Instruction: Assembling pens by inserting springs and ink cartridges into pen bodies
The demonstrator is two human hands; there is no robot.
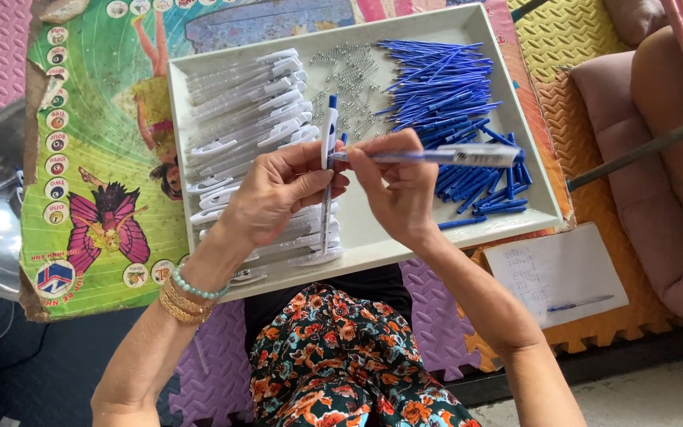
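Bare arms, beaded bracelets (187, 294), floral trousers (341, 364), dark top (357, 289).

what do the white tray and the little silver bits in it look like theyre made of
White tray: probably plastic, smooth with a matte, even surface and moulded rim. Silver bits: likely metal, small and shiny with bright glints; they look like springs, though too small to be sure.

Over the white tray (527, 158) we find little bare room: the heap of white pen barrels (247, 119) fills its left side, the blue refills (452, 103) crowd the right, and small metal springs (349, 83) lie scattered between. Our left hand (274, 194) and right hand (393, 190) hang above the middle, blocking it. The clearest bare strip runs along the tray's near edge, right of the barrels.
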